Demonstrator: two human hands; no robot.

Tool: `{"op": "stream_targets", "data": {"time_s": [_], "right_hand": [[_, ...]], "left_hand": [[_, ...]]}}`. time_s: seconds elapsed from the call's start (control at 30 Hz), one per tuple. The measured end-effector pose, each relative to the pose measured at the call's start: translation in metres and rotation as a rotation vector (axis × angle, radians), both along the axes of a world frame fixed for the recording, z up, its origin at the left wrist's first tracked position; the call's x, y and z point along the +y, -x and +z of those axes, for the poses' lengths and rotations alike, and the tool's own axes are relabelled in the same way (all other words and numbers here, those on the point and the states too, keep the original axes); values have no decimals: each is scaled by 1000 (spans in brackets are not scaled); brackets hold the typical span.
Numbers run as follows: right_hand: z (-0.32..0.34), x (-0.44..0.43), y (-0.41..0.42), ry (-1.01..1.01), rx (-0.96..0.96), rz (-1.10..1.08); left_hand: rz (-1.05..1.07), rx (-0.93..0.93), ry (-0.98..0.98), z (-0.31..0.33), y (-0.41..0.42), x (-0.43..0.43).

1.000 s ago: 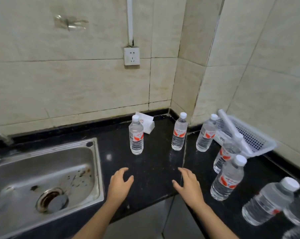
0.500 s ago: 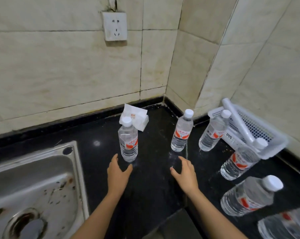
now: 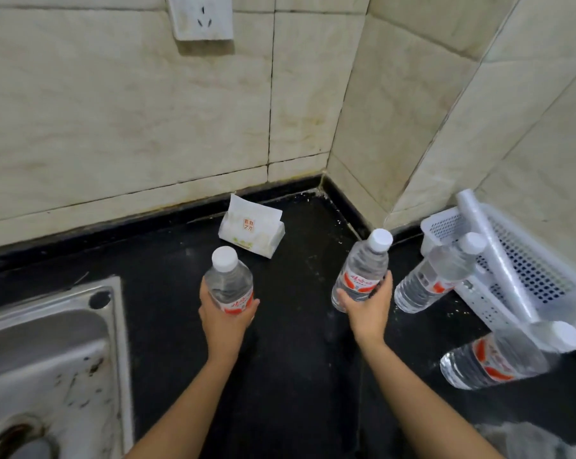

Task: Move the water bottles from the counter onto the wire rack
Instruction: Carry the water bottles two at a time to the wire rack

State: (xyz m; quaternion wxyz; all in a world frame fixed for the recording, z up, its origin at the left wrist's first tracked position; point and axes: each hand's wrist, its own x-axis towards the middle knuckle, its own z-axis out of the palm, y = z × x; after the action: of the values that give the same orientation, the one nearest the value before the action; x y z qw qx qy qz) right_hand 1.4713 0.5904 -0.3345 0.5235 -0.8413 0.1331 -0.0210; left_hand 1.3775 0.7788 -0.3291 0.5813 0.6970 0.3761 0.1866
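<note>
Clear water bottles with white caps and red labels stand on a black counter (image 3: 296, 359). My left hand (image 3: 223, 323) is wrapped around the lower part of the left bottle (image 3: 228, 279). My right hand (image 3: 368, 309) grips the base of the middle bottle (image 3: 363, 270). A third bottle (image 3: 435, 273) stands just right of it, untouched. A fourth bottle (image 3: 498, 359) stands at the right edge, in front of a white perforated basket (image 3: 528, 266). No wire rack is in view.
A white tissue pack (image 3: 252, 231) lies near the back wall corner. A steel sink (image 3: 41, 369) takes up the lower left. A wall socket (image 3: 202, 16) is above. Another blurred bottle (image 3: 532, 438) shows at the bottom right.
Both hands reached forward and closed around the two nearest bottles. The camera moved closer and tilted toward the corner.
</note>
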Motion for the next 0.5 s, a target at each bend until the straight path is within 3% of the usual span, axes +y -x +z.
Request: {"op": "stream_targets", "data": {"time_s": [0.2, 0.5], "right_hand": [[-6, 11, -36, -100, -35, 0], [-5, 18, -53, 87, -63, 139]], "left_hand": [[36, 118, -21, 0, -24, 3], [-71, 211, -64, 10, -30, 13]]}}
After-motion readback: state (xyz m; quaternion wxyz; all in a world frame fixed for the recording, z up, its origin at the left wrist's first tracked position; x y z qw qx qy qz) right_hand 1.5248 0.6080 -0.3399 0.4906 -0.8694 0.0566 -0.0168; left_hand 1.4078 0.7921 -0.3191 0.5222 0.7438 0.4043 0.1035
